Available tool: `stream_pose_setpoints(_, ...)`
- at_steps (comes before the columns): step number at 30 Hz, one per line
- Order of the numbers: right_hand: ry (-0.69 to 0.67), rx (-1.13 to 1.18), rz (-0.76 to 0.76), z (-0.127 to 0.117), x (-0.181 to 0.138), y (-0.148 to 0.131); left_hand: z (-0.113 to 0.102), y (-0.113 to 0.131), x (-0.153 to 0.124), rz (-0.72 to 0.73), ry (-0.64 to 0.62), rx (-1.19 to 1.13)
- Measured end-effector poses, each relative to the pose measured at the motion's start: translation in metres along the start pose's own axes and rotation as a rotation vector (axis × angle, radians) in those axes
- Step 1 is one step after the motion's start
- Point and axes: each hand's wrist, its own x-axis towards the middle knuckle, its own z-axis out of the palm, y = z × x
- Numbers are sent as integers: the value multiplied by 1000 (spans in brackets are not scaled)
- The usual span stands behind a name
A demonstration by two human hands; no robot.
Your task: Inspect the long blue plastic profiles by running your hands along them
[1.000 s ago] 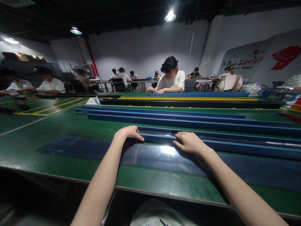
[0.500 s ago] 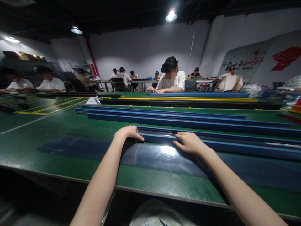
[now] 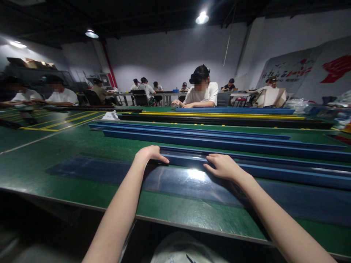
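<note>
A long blue channel-shaped strip [image 3: 186, 160] lies across the green table in front of me. My left hand [image 3: 151, 153] is closed round its left end, thumb along the near wall and the other fingers hidden behind. Farther along, my right hand [image 3: 222, 166] grips the same strip, fingers over the top edge and thumb on the near side. Between the hands, a shiny clear film shows in the channel. Flat on the table nearer to me is a wide transparent bluish sheet [image 3: 170, 182], partly under my forearms.
More blue strips [image 3: 175, 140] lie parallel just beyond. Farther back are a yellow strip [image 3: 219, 115], black strips [image 3: 241, 121] and a crumpled white piece [image 3: 110, 115]. A co-worker [image 3: 203, 91] sits across the table. The table's near edge [image 3: 192, 227] runs below my arms.
The whole view has shifted slightly to the right. My hands keep the same hold on the blue strip, with no clear movement along it.
</note>
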Motion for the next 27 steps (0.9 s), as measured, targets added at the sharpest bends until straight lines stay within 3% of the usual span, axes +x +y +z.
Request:
stream_pose_setpoints(13, 1, 5, -8, 2, 0, 2, -2, 6, -5, -4, -5, 25)
stream_pose_setpoints(19, -11, 23, 11, 0, 0, 1, -4, 25, -21, -26, 106, 163)
stream_pose_setpoints(22, 1, 30, 2, 0, 0, 1, -3, 36, -25, 45, 177, 208)
stream_pose_setpoints(27, 10, 73, -16, 2, 2, -2, 6, 51, -20, 253, 186, 126)
